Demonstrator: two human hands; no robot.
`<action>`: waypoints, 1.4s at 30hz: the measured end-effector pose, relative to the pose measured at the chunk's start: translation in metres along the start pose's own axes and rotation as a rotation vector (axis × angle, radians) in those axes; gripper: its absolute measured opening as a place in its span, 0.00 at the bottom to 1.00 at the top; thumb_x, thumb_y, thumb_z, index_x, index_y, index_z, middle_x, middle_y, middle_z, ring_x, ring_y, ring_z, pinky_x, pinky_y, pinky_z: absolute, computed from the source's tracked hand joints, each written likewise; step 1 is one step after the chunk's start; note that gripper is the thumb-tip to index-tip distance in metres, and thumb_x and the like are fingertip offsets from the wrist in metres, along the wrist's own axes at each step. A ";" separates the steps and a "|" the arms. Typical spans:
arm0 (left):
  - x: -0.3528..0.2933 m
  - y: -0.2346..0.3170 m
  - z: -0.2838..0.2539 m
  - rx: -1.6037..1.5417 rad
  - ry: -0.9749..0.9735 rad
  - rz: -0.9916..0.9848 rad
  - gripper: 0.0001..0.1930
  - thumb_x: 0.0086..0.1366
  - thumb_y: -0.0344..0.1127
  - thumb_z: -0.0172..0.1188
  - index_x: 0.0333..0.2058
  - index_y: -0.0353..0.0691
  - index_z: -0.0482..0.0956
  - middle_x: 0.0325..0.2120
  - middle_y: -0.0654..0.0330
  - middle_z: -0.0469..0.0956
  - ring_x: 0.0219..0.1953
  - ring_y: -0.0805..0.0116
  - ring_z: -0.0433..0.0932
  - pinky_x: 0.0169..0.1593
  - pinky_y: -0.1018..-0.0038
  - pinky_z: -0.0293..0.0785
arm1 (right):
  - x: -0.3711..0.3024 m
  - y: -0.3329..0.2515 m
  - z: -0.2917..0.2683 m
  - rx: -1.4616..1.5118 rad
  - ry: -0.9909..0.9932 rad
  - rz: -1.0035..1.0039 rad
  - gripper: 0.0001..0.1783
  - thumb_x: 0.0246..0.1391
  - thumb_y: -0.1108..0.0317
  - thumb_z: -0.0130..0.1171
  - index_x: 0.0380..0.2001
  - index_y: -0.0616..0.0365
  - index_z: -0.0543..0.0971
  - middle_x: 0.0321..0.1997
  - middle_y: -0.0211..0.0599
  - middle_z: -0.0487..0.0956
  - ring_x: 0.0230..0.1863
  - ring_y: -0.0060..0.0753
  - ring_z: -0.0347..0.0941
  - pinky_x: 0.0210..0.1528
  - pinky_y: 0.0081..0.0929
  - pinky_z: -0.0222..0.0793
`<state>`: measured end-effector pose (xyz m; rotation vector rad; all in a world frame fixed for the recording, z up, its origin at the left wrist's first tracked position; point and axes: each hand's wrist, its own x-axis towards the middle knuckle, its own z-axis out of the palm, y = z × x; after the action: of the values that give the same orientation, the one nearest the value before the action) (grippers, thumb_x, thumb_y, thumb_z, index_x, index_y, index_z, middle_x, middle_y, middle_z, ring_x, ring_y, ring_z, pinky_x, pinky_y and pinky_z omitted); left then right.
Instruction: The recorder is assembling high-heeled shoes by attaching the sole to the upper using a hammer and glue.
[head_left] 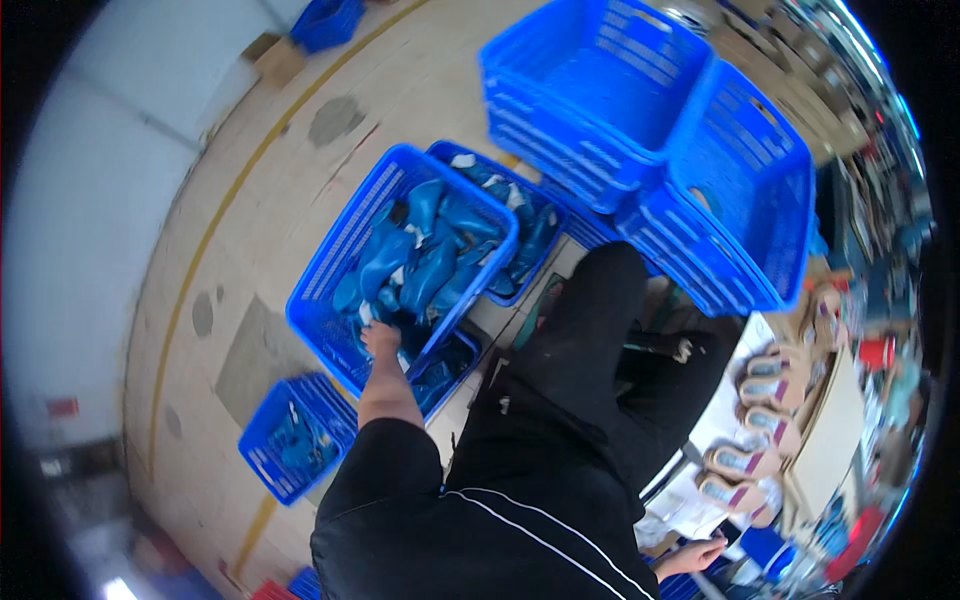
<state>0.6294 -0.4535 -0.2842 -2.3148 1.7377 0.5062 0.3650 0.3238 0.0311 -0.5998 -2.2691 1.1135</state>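
The left hand [379, 341] is at the blue lasts [430, 275] in the basket [322, 342], which looks far from emptied; soles [770, 428] already lie in a row on the tabletop [722, 410] near the right hand [702, 553]. Whether either hand's fingers pinch anything or are spread, I cannot tell.

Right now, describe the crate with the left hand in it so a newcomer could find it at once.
Start at the big blue crates at the upper right, then go down and left to a slotted crate near the picture's middle. It is heaped with blue, foot-shaped pieces. Unlike its neighbours, it has the left hand inside its near end.
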 end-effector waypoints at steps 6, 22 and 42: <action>0.052 -0.102 0.086 -0.234 -0.367 -0.138 0.63 0.57 0.74 0.69 0.77 0.37 0.53 0.73 0.33 0.60 0.73 0.32 0.64 0.74 0.49 0.66 | 0.030 -0.037 0.052 -0.098 -0.139 -0.273 0.25 0.80 0.55 0.54 0.55 0.71 0.84 0.49 0.43 0.88 0.46 0.29 0.79 0.51 0.28 0.76; 0.044 -0.095 0.116 -0.397 -0.408 -0.021 0.47 0.57 0.69 0.75 0.62 0.33 0.80 0.58 0.38 0.82 0.60 0.41 0.82 0.68 0.56 0.75 | 0.002 -0.088 0.088 -0.047 -0.232 -0.464 0.24 0.80 0.53 0.53 0.48 0.67 0.85 0.30 0.19 0.72 0.26 0.10 0.53 0.25 0.17 0.46; -0.225 0.061 -0.225 -0.481 -0.370 1.144 0.26 0.68 0.51 0.72 0.47 0.35 0.73 0.36 0.42 0.82 0.36 0.38 0.84 0.38 0.52 0.81 | -0.126 -0.324 0.260 0.388 -1.127 -0.608 0.48 0.76 0.38 0.50 0.82 0.55 0.46 0.58 0.48 0.79 0.48 0.36 0.80 0.50 0.32 0.77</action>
<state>0.5485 -0.3526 0.0125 -1.0137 2.7613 1.5206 0.2455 -0.0828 0.1271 1.0759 -2.5987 1.7001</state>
